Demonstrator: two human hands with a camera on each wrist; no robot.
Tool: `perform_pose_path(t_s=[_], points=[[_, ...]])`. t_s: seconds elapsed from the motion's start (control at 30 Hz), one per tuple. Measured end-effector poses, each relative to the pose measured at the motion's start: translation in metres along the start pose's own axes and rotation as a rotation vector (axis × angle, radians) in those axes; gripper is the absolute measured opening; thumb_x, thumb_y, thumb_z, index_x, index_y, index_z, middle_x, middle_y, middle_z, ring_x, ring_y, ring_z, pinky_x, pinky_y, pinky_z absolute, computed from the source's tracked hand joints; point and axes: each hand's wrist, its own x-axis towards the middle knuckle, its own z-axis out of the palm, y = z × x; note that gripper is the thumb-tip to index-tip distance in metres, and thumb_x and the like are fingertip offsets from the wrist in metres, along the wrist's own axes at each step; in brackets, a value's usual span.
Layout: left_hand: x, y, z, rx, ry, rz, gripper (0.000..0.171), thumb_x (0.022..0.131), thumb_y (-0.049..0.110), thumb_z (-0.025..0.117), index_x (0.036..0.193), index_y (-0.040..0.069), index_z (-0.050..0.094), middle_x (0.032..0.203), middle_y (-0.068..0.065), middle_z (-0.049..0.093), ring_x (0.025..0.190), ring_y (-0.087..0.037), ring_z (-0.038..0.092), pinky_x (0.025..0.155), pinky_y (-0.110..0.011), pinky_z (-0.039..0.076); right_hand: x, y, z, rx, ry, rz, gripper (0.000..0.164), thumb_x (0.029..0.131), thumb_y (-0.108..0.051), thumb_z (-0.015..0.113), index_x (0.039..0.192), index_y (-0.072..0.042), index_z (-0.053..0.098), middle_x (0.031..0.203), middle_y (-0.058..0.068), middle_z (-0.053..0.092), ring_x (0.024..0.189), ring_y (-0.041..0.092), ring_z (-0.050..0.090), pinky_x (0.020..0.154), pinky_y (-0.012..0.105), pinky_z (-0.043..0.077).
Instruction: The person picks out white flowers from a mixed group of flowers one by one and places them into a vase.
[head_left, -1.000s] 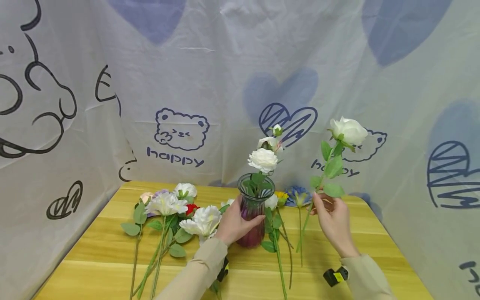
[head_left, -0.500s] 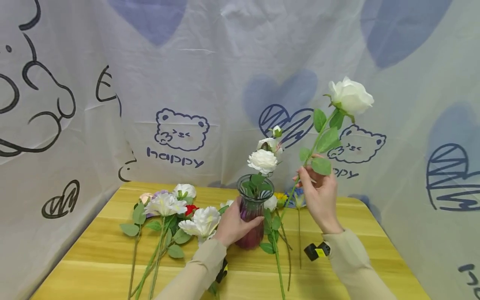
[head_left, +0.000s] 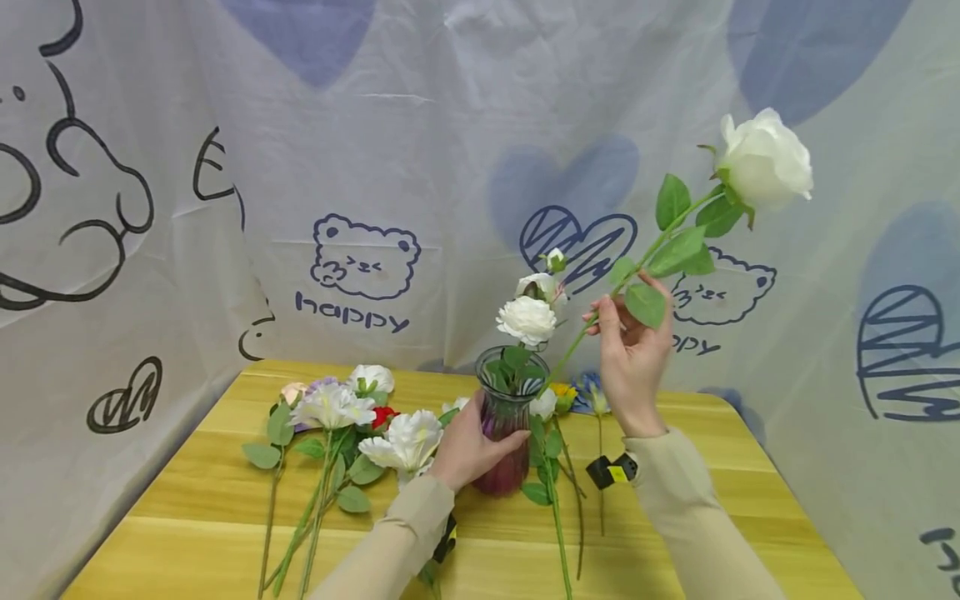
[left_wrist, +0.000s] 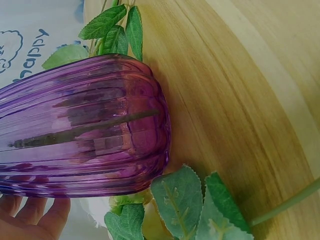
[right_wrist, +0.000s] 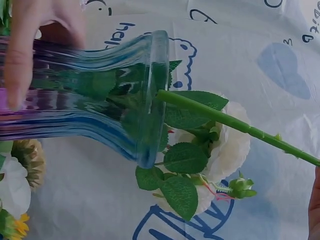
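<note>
A ribbed glass vase point(head_left: 504, 450), purple below and bluish at its flared rim, stands upright on the table with a white flower stem point(head_left: 527, 322) in it. My left hand point(head_left: 474, 446) grips the vase around its body from the left. My right hand point(head_left: 636, 358) pinches the green stem of a white rose point(head_left: 765, 158), held tilted with its bloom up to the right. In the right wrist view the cut end of the rose stem point(right_wrist: 210, 114) is at the vase's rim; whether it touches the glass, I cannot tell.
Several white flowers point(head_left: 330, 408) and a red flower point(head_left: 382, 417) lie on the wooden table point(head_left: 187, 500) left of the vase. To its right lie a yellow flower point(head_left: 562, 394), a blue flower point(head_left: 592, 393) and loose stems. A printed cloth point(head_left: 450, 208) hangs behind.
My right hand has lifted the white rose up off the table and tilted it further right, bringing its stem's lower end to the vase's rim. My left hand stays on the vase.
</note>
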Motion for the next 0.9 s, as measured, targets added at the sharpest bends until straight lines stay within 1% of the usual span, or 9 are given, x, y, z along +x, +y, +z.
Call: perform_pose_path(t_s=[0.23, 0.37, 0.4, 0.47, 0.57, 0.63, 0.7, 0.8, 0.9], points=[[-0.001, 0.002, 0.0, -0.001, 0.002, 0.006, 0.081, 0.082, 0.055, 0.078, 0.143, 0.013, 0.046, 0.133, -0.012, 0.064, 0.124, -0.031, 0.063, 0.104, -0.049, 0.053, 0.005, -0.002, 0.004, 0.072, 0.056, 0.015, 0.041, 0.102, -0.006, 0.056, 0.14, -0.005, 0.041, 0.092, 0.001, 0.066, 0.077, 0.009, 0.067, 0.066, 0.019, 0.058], [-0.001, 0.002, 0.0, 0.001, 0.007, 0.006, 0.081, 0.082, 0.055, 0.078, 0.143, 0.013, 0.046, 0.133, -0.012, 0.064, 0.124, -0.031, 0.063, 0.104, -0.049, 0.053, 0.005, 0.0, 0.007, 0.055, 0.033, 0.001, 0.043, 0.1, -0.003, 0.057, 0.14, -0.002, 0.041, 0.095, -0.002, 0.066, 0.077, 0.009, 0.067, 0.066, 0.02, 0.058], [-0.001, 0.001, 0.0, 0.002, 0.007, 0.003, 0.081, 0.082, 0.055, 0.078, 0.143, 0.013, 0.046, 0.133, -0.011, 0.064, 0.124, -0.031, 0.063, 0.105, -0.049, 0.053, 0.003, 0.001, 0.008, 0.039, 0.018, -0.002, 0.044, 0.1, -0.002, 0.057, 0.14, -0.001, 0.041, 0.096, -0.004, 0.066, 0.078, 0.009, 0.067, 0.066, 0.02, 0.058], [0.0, 0.001, 0.0, 0.003, 0.011, 0.003, 0.081, 0.081, 0.055, 0.078, 0.143, 0.013, 0.046, 0.133, -0.011, 0.064, 0.124, -0.03, 0.063, 0.104, -0.048, 0.053, 0.0, 0.006, 0.01, -0.01, -0.012, -0.006, 0.045, 0.099, -0.001, 0.058, 0.141, 0.0, 0.041, 0.097, -0.003, 0.065, 0.077, 0.007, 0.067, 0.066, 0.019, 0.058], [0.0, 0.0, 0.0, 0.001, 0.012, 0.005, 0.081, 0.081, 0.054, 0.079, 0.143, 0.012, 0.046, 0.133, -0.011, 0.064, 0.124, -0.03, 0.063, 0.105, -0.048, 0.053, -0.006, 0.014, 0.011, -0.087, -0.06, -0.014, 0.049, 0.098, 0.001, 0.059, 0.144, 0.0, 0.04, 0.096, 0.007, 0.064, 0.075, 0.004, 0.066, 0.065, 0.018, 0.059], [0.0, 0.0, 0.0, -0.002, 0.014, 0.013, 0.081, 0.081, 0.053, 0.079, 0.143, 0.012, 0.046, 0.133, -0.011, 0.064, 0.124, -0.03, 0.063, 0.105, -0.048, 0.053, -0.011, 0.019, 0.011, -0.14, -0.087, -0.021, 0.05, 0.098, 0.002, 0.059, 0.144, 0.001, 0.04, 0.094, 0.016, 0.063, 0.072, 0.003, 0.064, 0.063, 0.018, 0.058], [0.0, 0.0, 0.0, -0.004, 0.015, 0.018, 0.082, 0.081, 0.053, 0.079, 0.144, 0.012, 0.046, 0.134, -0.011, 0.064, 0.124, -0.03, 0.063, 0.105, -0.048, 0.053, -0.015, 0.025, 0.011, -0.198, -0.114, -0.033, 0.051, 0.097, 0.002, 0.06, 0.144, 0.004, 0.04, 0.092, 0.021, 0.064, 0.067, 0.003, 0.062, 0.06, 0.018, 0.058], [0.0, 0.0, 0.0, -0.002, 0.017, 0.03, 0.083, 0.082, 0.053, 0.079, 0.146, 0.013, 0.045, 0.135, -0.012, 0.063, 0.124, -0.031, 0.063, 0.106, -0.049, 0.053, -0.02, 0.031, 0.01, -0.296, -0.148, -0.029, 0.053, 0.096, -0.001, 0.063, 0.144, 0.006, 0.04, 0.087, 0.022, 0.065, 0.06, 0.004, 0.058, 0.053, 0.015, 0.053], [0.001, 0.001, 0.0, -0.001, 0.016, 0.033, 0.084, 0.082, 0.052, 0.079, 0.147, 0.013, 0.044, 0.136, -0.013, 0.063, 0.124, -0.031, 0.063, 0.106, -0.049, 0.053, -0.025, 0.034, 0.01, -0.37, -0.187, -0.003, 0.06, 0.096, -0.003, 0.066, 0.147, 0.007, 0.037, 0.088, 0.022, 0.067, 0.057, 0.011, 0.059, 0.052, 0.014, 0.05]])
